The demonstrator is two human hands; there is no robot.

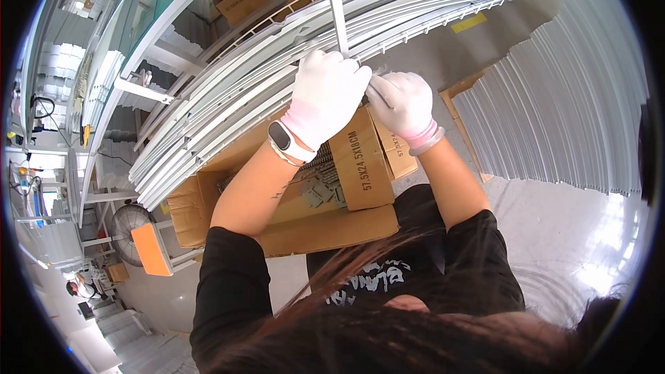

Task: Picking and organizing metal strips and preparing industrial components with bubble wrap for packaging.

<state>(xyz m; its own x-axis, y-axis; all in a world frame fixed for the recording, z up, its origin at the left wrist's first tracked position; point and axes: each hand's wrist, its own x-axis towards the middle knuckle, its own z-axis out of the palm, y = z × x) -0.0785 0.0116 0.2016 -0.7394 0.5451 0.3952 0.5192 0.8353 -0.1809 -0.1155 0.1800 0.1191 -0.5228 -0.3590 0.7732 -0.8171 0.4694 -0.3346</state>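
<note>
Both of my hands wear white gloves with pink cuffs and are raised close together over an open cardboard box (285, 230). My left hand (325, 90) is curled closed with its knuckles up, in front of a rack of long white metal strips (239, 90). Just right of it, my right hand (404, 102) is closed too, its thumb and fingers pressed together. Something thin and greyish shows between the two hands, too small to name. Inside the box below lie small grey metal parts (320, 194), partly hidden by my left forearm.
A white upright post (334, 7) rises just beyond my hands. At the right stands a large stack of white panels (554, 104). A smaller carton (396, 152) sits beside the open box. An orange-topped stool (151, 249) and a floor fan (131, 230) are at the left.
</note>
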